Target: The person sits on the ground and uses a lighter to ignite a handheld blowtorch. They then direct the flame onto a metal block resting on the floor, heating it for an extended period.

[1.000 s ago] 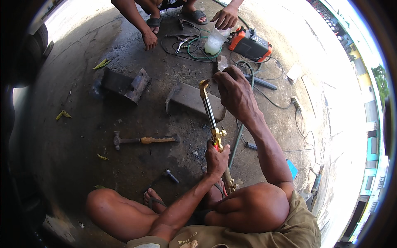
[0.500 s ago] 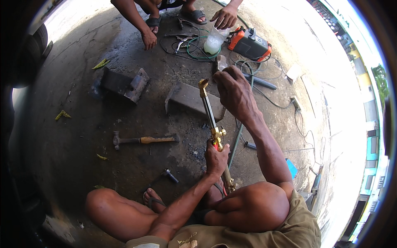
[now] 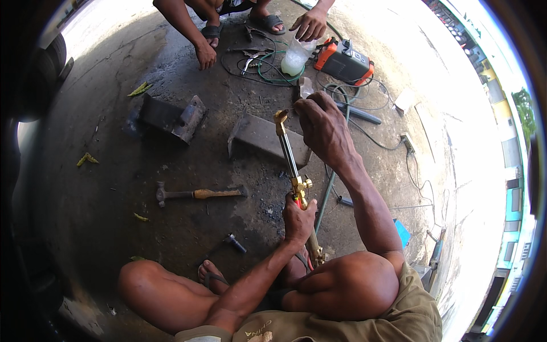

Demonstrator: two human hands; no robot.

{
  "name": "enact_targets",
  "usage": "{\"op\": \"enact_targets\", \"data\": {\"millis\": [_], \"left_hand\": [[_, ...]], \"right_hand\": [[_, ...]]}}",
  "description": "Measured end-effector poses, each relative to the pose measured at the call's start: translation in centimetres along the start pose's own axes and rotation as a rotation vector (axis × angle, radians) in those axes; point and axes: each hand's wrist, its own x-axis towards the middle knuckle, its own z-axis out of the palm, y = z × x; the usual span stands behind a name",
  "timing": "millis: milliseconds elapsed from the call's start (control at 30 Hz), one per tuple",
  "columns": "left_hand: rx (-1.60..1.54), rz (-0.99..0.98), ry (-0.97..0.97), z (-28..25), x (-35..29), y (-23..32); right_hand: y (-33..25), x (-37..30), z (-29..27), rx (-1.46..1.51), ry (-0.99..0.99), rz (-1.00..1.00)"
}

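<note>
My left hand [image 3: 298,223] is wrapped round the brass-and-steel cutting torch [image 3: 290,157], which stands tilted with its angled head [image 3: 280,117] away from me. My right hand [image 3: 323,128] is closed just right of that head, fingertips bent together. Whatever they pinch is hidden or too small to name. Beyond the torch lies a steel box section [image 3: 262,134] on the ground. To its left is another steel piece [image 3: 162,117] with an end plate that has holes. A hammer [image 3: 199,194] and a dark bolt-like piece [image 3: 235,243] lie on the ground left of my left hand.
Opposite me a person crouches, one hand [image 3: 310,24] above a clear jug [image 3: 295,58]. Next to it stands an orange-and-black welding machine [image 3: 345,61], with cables [image 3: 268,71] coiled nearby. A green hose [image 3: 327,196] runs beside the torch. A tyre [image 3: 54,54] is at far left.
My right hand has shifted very slightly beside the torch head. The torch and my left hand have hardly moved, and the other person stays in place.
</note>
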Motion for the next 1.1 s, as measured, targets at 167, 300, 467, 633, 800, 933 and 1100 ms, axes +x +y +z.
{"op": "enact_targets", "data": {"millis": [167,300,467,633,800,933,1100], "left_hand": [[0.017,0.009,0.008,0.0,0.1,-0.2],[-0.004,-0.013,0.0,0.0,0.0,0.1],[0.013,0.015,0.011,0.2,0.0,-0.1],[-0.077,-0.049,-0.016,0.5,0.3,-1.2],[-0.066,-0.055,-0.017,0.5,0.2,-1.0],[-0.026,-0.006,-0.003,0.4,0.1,-0.4],[-0.002,0.008,0.012,0.1,0.0,-0.4]], "right_hand": [[-0.1,0.0,0.0,-0.007,-0.016,0.009],[-0.2,0.0,-0.1,0.0,-0.022,0.019],[-0.1,0.0,-0.1,-0.01,-0.021,0.015],[-0.4,0.0,-0.1,0.012,-0.028,0.049],[-0.2,0.0,-0.1,0.004,-0.019,0.04],[0.0,-0.1,-0.2,-0.011,-0.013,0.033],[-0.6,0.1,-0.4,-0.076,-0.018,-0.039]]}}
